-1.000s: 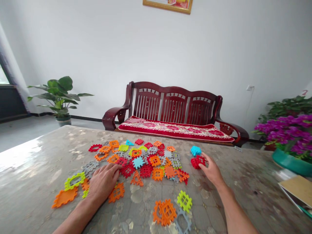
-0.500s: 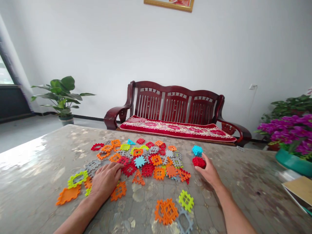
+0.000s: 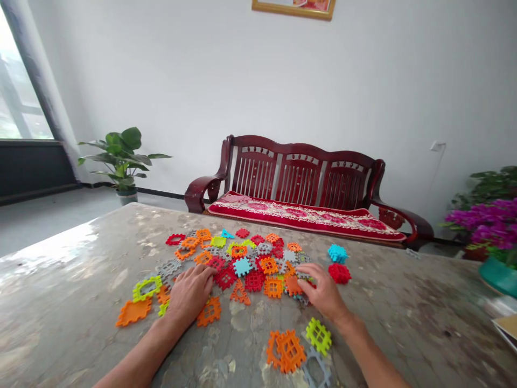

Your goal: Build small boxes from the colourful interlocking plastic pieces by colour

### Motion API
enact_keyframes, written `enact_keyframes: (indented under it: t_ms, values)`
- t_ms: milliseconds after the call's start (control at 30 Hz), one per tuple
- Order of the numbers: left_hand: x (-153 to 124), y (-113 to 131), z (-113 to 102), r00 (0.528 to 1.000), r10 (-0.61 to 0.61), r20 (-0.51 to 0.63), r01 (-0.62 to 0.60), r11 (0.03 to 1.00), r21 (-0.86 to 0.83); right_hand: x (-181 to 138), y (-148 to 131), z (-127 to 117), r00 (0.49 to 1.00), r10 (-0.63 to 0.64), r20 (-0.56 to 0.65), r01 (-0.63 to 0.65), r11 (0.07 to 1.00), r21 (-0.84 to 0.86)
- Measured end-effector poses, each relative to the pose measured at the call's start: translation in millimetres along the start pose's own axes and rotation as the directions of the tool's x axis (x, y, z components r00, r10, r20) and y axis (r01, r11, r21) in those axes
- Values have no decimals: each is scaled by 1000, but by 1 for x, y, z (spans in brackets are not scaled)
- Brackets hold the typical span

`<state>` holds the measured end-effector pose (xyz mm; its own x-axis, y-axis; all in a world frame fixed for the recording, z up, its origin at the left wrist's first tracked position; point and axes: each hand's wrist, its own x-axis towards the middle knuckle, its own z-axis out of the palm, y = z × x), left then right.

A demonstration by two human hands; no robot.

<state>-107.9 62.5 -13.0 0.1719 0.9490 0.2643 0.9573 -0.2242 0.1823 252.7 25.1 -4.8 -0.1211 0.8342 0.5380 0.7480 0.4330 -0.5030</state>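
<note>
My left hand (image 3: 191, 291) rests palm down on the left part of a pile of flat plastic interlocking tiles, its fingertips beside a crimson tile (image 3: 216, 263). It grips nothing that I can see. At the pile's right edge is my right hand (image 3: 323, 293), thumb and fingers apart, over a plain orange tile (image 3: 293, 285) and some grey ones. A light blue square tile (image 3: 242, 266) lies near the middle, with an orange triangle tile (image 3: 240, 292) in front. Right of the pile stand a blue stack of tiles (image 3: 337, 253) and a red stack of tiles (image 3: 340, 273).
Nearer me lie orange window tiles (image 3: 291, 351), a lime window tile (image 3: 319, 336) and a grey frame tile (image 3: 316, 368). A lime frame tile (image 3: 147, 288) is at the left. Purple flowers in a teal pot (image 3: 498, 276) stand at the right edge. A wooden bench (image 3: 301, 180) is beyond the table.
My right hand has left the red stack and moved left to the pile's right edge. The red stack stays by the blue one. My left hand stays on the pile; the view has turned slightly left.
</note>
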Motion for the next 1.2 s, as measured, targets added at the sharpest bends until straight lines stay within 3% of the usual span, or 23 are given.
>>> enact_keyframes:
  t_ms: [167, 433, 600, 733, 867, 1033, 1200]
  values:
    - [1, 0, 2, 1000, 2, -2, -2, 1000, -14, 18, -58, 40, 941, -139, 309, 151, 988, -14]
    - [0, 0, 1, 1000, 4, -4, -4, 1000, -27, 33, -74, 77, 892, -131, 432, 254, 937, -241]
    - [0, 2, -2, 1000, 4, 7, -4, 999, -38, 20, -73, 73, 920, -135, 368, 202, 968, -149]
    - [1, 3, -3, 1000, 1, 13, -1, 999, -34, 15, -62, 52, 974, 81, 211, -80, 997, -14]
    - [0, 4, -4, 1000, -8, 21, 9, 1000, -23, 15, -29, 22, 952, 278, 131, -288, 956, 58]
    - [1, 3, -1, 1000, -1, 3, 1, 1000, -22, 9, 13, 1, 948, 313, 61, -316, 948, 48]
    - [2, 3, -2, 1000, 3, 12, -3, 1000, -10, -1, 21, 4, 959, 273, 75, -277, 960, 46]
